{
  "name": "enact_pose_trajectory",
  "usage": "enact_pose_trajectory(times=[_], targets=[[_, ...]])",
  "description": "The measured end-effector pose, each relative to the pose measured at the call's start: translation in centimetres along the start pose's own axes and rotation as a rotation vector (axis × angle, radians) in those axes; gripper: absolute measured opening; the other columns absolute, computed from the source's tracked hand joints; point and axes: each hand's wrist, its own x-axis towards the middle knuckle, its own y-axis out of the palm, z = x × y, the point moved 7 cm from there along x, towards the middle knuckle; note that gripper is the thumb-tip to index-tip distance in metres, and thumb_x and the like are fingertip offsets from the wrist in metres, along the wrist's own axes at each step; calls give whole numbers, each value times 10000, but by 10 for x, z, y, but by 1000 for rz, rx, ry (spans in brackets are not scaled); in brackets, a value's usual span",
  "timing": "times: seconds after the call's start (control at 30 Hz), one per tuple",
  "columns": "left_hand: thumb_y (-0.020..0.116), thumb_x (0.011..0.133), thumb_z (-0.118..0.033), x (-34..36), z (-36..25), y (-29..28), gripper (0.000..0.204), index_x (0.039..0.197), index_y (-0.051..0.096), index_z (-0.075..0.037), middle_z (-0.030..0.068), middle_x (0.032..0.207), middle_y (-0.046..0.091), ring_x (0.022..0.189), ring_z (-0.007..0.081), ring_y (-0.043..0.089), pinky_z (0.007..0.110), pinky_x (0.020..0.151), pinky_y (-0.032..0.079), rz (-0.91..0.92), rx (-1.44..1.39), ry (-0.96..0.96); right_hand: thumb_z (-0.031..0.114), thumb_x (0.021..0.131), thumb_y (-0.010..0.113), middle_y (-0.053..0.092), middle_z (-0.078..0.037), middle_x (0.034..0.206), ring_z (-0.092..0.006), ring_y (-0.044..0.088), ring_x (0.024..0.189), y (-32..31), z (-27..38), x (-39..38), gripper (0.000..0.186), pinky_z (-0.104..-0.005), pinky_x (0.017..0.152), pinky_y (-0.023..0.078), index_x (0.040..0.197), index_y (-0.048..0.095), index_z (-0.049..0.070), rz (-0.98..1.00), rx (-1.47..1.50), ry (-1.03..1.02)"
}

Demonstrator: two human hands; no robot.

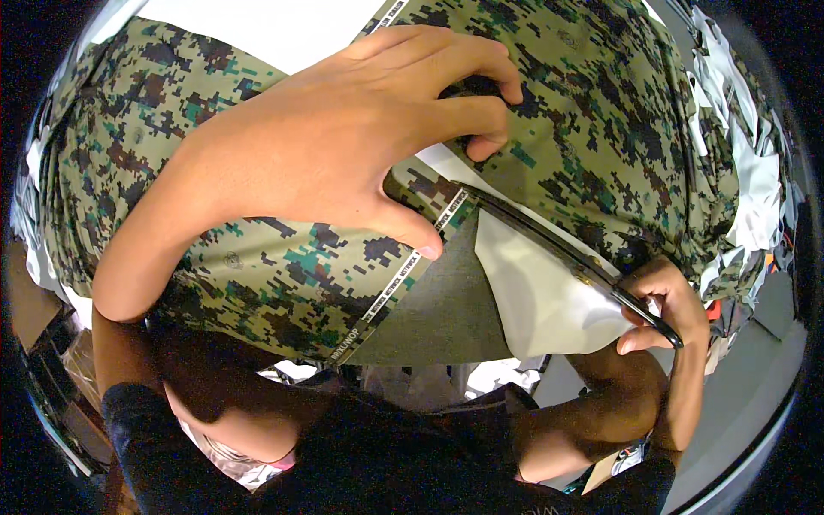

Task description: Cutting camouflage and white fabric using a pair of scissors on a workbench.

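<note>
Camouflage fabric in green, brown and black spreads before me in large pieces. Over its middle lies my left hand, fingers bent and apart, the thumb touching a pale printed edge strip. My right hand grips black-handled scissors at the right. Their dark blades point up and left, with the tip by the upper end of that strip. Beneath the scissors hangs a glossy whitish sheet, and left of it shows a plain grey-green piece. What lies under my left palm is hidden.
A bright white sheet lies at the far side. White scraps hang in a heap along the right edge of the fabric. A grey surface is at the lower right.
</note>
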Motion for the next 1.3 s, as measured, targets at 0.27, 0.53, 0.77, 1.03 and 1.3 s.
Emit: enact_pose_trajectory(times=[0.27,0.53,0.77,1.03,1.3], targets=[[673,648,-632,-1,-1,-3,593,851,498,-103,116,1254,451,1207,354,398,461,948,325,18,-5,-10,212,558,890,431,24,479,-131,329,428,1,6,1,414,-250,434,269,541,496,88,18,-67,12],[702,659,-583,1,7,-21,557,864,506,-103,133,1278,423,1227,360,353,456,978,299,174,-47,-76,213,553,889,455,21,489,-124,356,432,15,3,-9,396,-249,442,285,555,512,92,10,127,81],[714,661,-557,-4,13,-12,535,866,502,-111,137,1300,403,1250,367,313,455,1001,276,70,-107,34,413,605,852,405,42,469,-139,305,406,28,10,0,475,-250,428,240,532,481,128,-39,78,-19],[722,649,-552,-5,12,-12,543,891,497,-121,136,1321,392,1273,381,298,466,1011,275,16,-74,65,232,618,856,410,22,493,-131,324,438,36,29,5,397,-260,450,262,573,484,101,-25,-41,-141],[733,636,-532,-3,11,-12,542,899,489,-126,124,1327,394,1279,384,297,471,1012,279,27,-67,50,210,627,854,400,21,492,-138,309,437,37,29,3,402,-270,447,252,575,471,100,-25,-23,-88]])
